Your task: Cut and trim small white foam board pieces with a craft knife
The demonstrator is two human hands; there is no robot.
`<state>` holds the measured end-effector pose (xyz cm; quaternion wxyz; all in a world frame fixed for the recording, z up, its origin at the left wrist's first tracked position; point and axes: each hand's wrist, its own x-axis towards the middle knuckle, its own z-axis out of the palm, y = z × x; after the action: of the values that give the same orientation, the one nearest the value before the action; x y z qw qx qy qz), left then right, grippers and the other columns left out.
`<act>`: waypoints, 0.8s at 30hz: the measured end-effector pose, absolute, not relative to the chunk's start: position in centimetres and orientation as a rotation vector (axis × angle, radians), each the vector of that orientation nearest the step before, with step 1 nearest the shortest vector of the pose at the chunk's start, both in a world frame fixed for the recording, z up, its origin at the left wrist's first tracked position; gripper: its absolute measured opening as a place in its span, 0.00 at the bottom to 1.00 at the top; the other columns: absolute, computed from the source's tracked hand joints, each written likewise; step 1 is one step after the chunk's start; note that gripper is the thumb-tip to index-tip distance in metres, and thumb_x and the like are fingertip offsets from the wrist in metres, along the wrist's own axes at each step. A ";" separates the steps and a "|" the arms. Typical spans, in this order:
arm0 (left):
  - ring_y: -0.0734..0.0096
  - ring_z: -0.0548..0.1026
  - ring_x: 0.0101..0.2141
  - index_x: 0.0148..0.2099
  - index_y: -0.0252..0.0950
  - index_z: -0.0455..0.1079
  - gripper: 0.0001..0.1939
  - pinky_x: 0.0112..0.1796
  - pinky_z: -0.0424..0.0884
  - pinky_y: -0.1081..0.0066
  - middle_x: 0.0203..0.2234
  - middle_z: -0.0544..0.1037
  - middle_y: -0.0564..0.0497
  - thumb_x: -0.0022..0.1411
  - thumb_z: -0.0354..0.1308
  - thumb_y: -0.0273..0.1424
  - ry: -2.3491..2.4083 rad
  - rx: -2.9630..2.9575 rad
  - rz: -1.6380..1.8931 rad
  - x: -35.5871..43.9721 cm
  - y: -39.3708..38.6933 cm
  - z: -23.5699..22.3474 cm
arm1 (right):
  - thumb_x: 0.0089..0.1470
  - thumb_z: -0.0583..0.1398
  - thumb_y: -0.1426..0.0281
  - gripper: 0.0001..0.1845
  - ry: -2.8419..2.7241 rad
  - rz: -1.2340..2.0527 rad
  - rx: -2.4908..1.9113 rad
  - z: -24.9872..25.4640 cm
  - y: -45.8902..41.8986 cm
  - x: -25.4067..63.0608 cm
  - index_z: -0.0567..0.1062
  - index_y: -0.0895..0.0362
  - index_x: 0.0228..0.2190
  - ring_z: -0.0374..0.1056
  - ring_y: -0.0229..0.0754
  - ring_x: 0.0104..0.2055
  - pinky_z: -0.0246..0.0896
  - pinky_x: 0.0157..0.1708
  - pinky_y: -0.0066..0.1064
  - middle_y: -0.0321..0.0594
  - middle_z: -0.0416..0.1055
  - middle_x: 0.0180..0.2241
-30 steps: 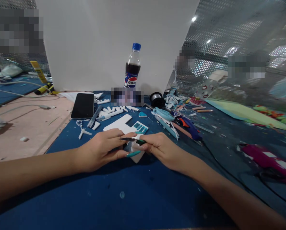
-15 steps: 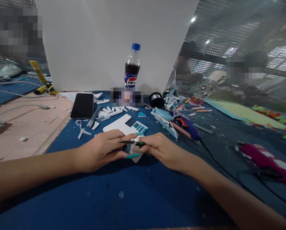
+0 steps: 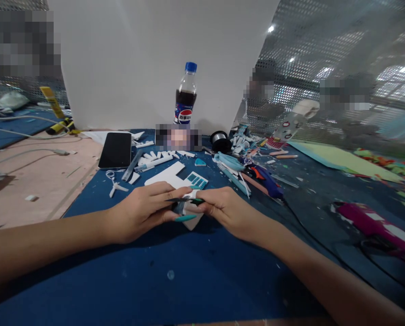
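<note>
My left hand (image 3: 136, 213) is closed, thumb and fingers pinching a small white piece (image 3: 191, 222) just above the blue mat. In my right hand (image 3: 231, 212) is a slim craft knife (image 3: 179, 199); its dark pointed blade lies across the piece, pointing left, and a bit of green shows by the fingertips. Fingers cover much of the piece, so its full shape is hidden. Right behind the hands lie a notched white board (image 3: 165, 176) and a small white panel with teal rectangles (image 3: 197, 180).
A cola bottle (image 3: 185, 97) stands at the back before a white upright board (image 3: 131, 63). Left are a phone (image 3: 115, 150) and white scraps. To the right lie a wire spool (image 3: 220, 141), a blue glue gun (image 3: 263, 180) with its cord, and a magenta tool (image 3: 375, 226).
Both hands keep their grip on the piece and the knife. The blade has tilted slightly, and the whole view has shifted a little.
</note>
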<state>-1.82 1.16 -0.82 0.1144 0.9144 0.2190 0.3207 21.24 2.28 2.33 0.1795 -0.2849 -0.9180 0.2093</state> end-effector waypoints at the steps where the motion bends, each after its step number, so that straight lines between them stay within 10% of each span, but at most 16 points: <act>1: 0.70 0.70 0.39 0.60 0.38 0.53 0.19 0.38 0.68 0.72 0.38 0.70 0.45 0.68 0.43 0.31 0.644 2.675 0.933 -1.9 1.2 -0.8 | 0.62 0.45 0.61 0.20 -2.599 0.579 -0.803 2.3 2.3 21.3 0.59 0.58 0.21 0.48 0.32 0.20 0.41 0.22 0.25 0.31 0.53 0.19; 24: 0.70 0.70 0.42 0.61 0.40 0.51 0.22 0.41 0.69 0.72 0.42 0.71 0.46 0.66 0.46 0.28 0.654 2.633 1.008 -1.9 1.1 -0.4 | 0.62 0.43 0.59 0.21 -2.555 0.679 -0.709 2.1 2.0 20.9 0.56 0.57 0.21 0.46 0.30 0.19 0.41 0.21 0.24 0.29 0.50 0.18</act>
<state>-1.86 1.08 -0.43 0.1236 0.9028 0.2241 0.3457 20.94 2.05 2.05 0.2006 -0.2538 -0.9145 0.2432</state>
